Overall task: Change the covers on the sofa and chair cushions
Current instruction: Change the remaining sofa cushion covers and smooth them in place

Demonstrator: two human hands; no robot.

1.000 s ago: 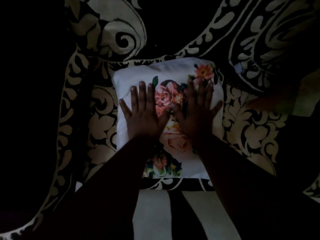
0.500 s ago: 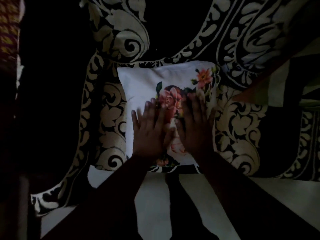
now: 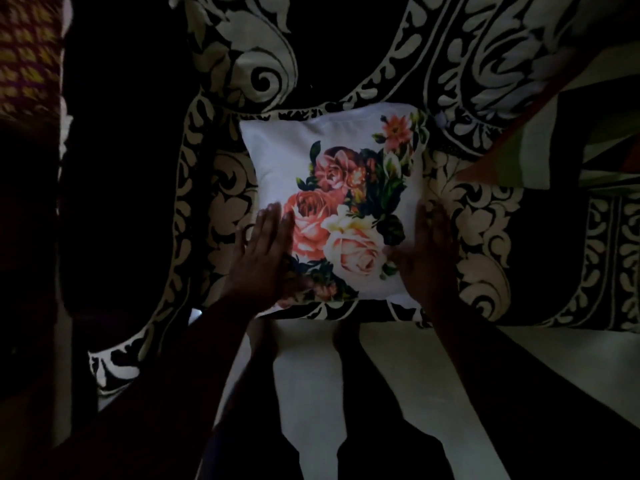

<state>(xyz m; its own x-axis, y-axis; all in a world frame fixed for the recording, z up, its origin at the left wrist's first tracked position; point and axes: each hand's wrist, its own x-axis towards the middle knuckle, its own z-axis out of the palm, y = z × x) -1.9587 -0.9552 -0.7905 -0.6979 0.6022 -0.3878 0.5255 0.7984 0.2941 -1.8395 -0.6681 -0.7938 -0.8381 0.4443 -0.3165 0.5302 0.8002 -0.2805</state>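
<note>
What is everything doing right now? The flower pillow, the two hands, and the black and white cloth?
flower pillow: lying flat on the cloth, its white floral cover on, print facing up.
left hand: open, fingers straight, resting on the pillow's left edge.
right hand: open, fingers straight, resting on the pillow's right edge.
black and white cloth: spread out under the pillow.
</note>
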